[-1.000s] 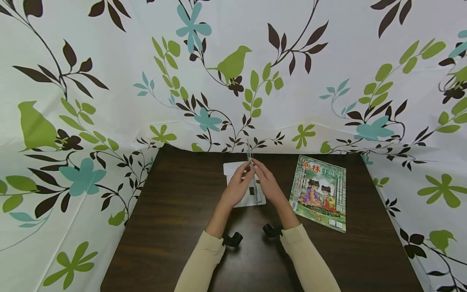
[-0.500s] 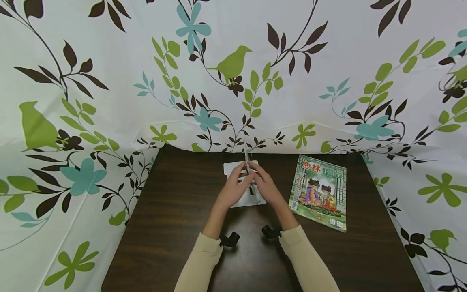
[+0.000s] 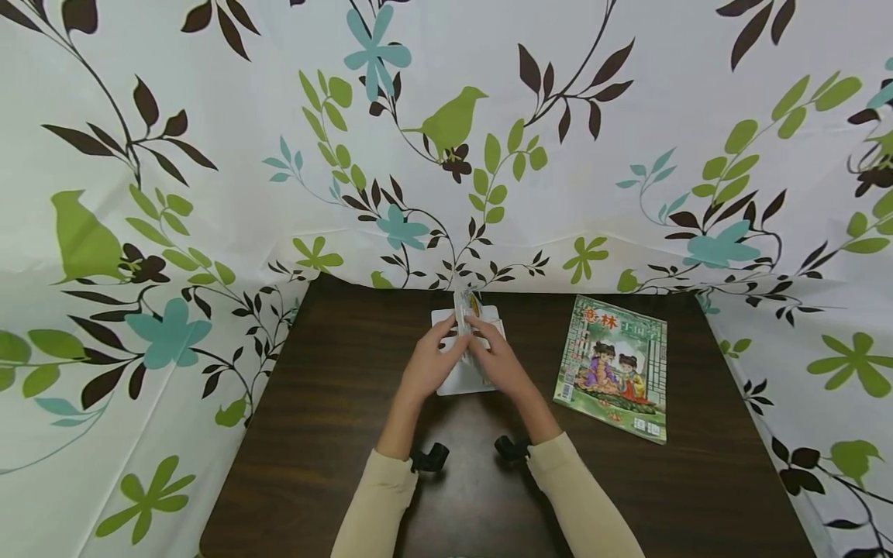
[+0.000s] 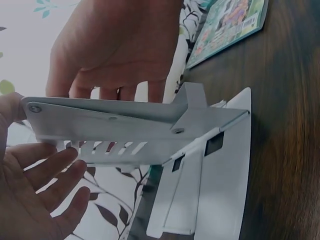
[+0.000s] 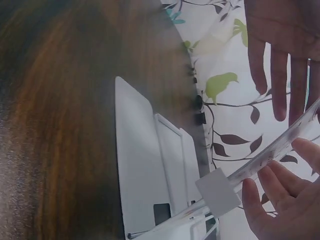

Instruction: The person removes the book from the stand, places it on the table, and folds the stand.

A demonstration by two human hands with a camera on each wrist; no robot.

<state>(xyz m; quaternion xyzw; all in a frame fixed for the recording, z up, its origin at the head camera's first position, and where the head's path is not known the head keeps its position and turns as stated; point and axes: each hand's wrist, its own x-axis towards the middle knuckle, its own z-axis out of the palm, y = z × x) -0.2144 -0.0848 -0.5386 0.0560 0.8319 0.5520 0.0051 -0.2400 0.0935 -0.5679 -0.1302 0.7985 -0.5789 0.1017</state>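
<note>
A white metal folding stand [image 3: 456, 381] with a flat base and a slotted upright panel [image 4: 100, 130] stands on the table. Both hands are at the raised panel, one on each side. My left hand [image 3: 427, 363] grips its left side, the thumb at one edge and the fingers at the slotted edge in the left wrist view. From the other side my right hand [image 3: 498, 360] holds the panel, its fingertips [image 5: 267, 172] along the panel's edge in the right wrist view. Dark square cutouts [image 4: 214, 144] show in the base. A small bent tab [image 5: 218, 192] sticks out from the panel.
A magazine [image 3: 614, 368] with a green illustrated cover lies to the right on the dark wooden table [image 3: 335, 403]. Behind the table's far edge hangs a white cloth [image 3: 593, 186] printed with leaves and birds. Black wrist cameras [image 3: 429, 457] sit on both wrists.
The upright panel has swung from nearly edge-on to leaning left, and more of its face shows. Both hands have shifted slightly left with it. The base and magazine stay in place.
</note>
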